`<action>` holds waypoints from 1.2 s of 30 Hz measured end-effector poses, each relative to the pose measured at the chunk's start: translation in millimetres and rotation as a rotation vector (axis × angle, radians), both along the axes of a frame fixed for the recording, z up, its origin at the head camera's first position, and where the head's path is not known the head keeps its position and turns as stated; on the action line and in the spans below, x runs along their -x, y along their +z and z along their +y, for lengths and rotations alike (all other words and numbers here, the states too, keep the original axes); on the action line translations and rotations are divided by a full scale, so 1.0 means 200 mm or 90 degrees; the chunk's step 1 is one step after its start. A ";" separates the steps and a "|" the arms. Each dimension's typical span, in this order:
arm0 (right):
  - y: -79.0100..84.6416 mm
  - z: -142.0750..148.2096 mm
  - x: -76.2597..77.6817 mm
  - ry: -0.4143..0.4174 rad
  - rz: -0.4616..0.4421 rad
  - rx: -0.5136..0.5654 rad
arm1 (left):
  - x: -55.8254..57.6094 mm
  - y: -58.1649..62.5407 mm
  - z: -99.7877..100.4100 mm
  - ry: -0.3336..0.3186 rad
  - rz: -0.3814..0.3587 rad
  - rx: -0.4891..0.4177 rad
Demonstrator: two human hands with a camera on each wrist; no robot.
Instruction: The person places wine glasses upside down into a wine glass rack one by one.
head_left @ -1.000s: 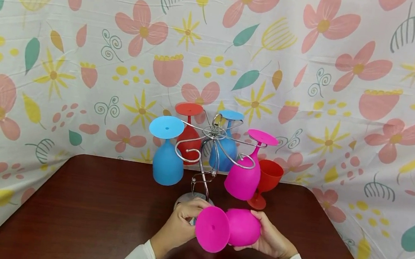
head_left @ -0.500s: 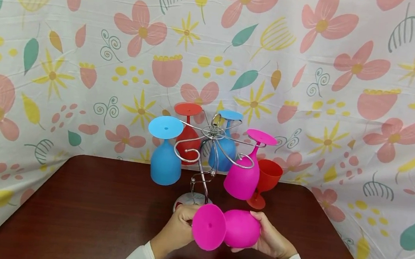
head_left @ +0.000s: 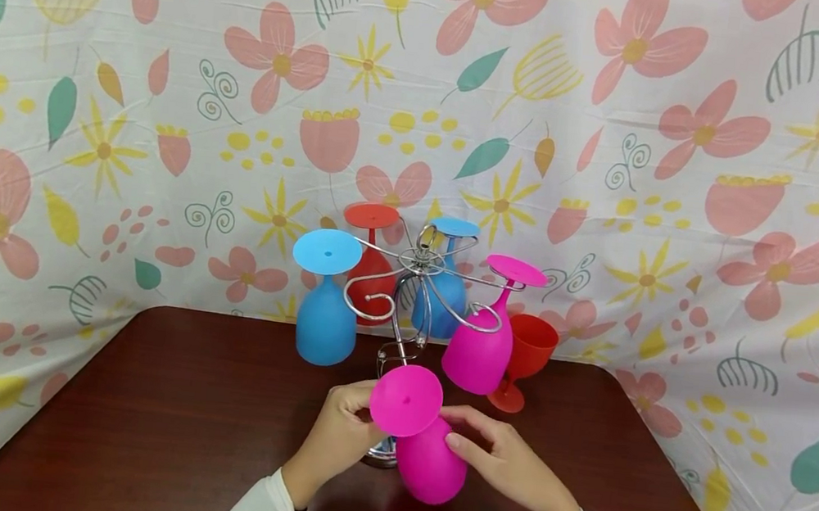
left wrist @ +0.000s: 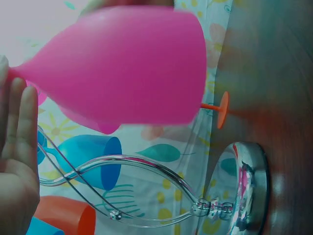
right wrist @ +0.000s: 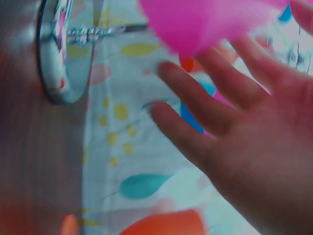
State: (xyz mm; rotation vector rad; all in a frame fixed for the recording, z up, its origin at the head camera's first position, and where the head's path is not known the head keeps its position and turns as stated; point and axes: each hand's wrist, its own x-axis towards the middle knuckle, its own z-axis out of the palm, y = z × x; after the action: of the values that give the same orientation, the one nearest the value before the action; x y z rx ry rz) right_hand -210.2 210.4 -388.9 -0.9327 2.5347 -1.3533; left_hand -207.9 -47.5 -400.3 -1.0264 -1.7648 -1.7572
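Observation:
A pink plastic goblet (head_left: 431,470) hangs bowl-down in front of a chrome stemware rack (head_left: 422,262), tilted, its round foot toward the head camera. My left hand (head_left: 335,429) pinches it by the stem, just under the foot; the foot hides the fingertips there. In the left wrist view the goblet bowl (left wrist: 137,68) extends from the left hand's fingers (left wrist: 23,110). On the other side my right hand (head_left: 515,467) has its thumb on the bowl's upper part, with a finger behind it. The right wrist view shows its other fingers (right wrist: 200,105) spread and fairly straight beside the bowl.
Upside-down goblets hang from the rack: light blue (head_left: 326,322), red (head_left: 370,280), blue (head_left: 442,300) and pink (head_left: 480,349). A red goblet (head_left: 530,349) stands upright at back right. The rack's round base (head_left: 381,453) sits on the dark wooden table (head_left: 163,429). A flowered cloth (head_left: 207,129) hangs behind.
The held goblet has swung from lying sideways to bowl-down, its foot rising slightly and moving left. My right hand has shifted from the bowl's far end to its upper side.

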 end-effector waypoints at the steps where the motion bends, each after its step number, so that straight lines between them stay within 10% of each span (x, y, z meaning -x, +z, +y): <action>1: 0.00 -0.02 -0.01 -0.020 0.052 0.002 | 0.00 0.00 0.00 0.012 -0.007 0.005; 9: 0.00 -0.17 -0.08 -0.101 0.390 0.022 | -0.04 0.04 0.02 0.064 -0.060 0.022; 23: -0.03 -0.27 -0.12 -0.197 0.530 0.030 | -0.05 0.05 0.02 0.095 -0.067 0.048; 36: -0.01 -0.28 -0.12 -0.188 0.564 0.137 | -0.01 0.08 -0.09 -0.023 -0.109 0.078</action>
State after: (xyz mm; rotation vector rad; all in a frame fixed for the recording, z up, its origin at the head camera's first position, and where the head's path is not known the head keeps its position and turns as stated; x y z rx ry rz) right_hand -186.2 155.0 -390.9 -1.5177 3.3110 -1.5577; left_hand -206.0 -65.2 -385.3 -0.9863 -1.9919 -1.8260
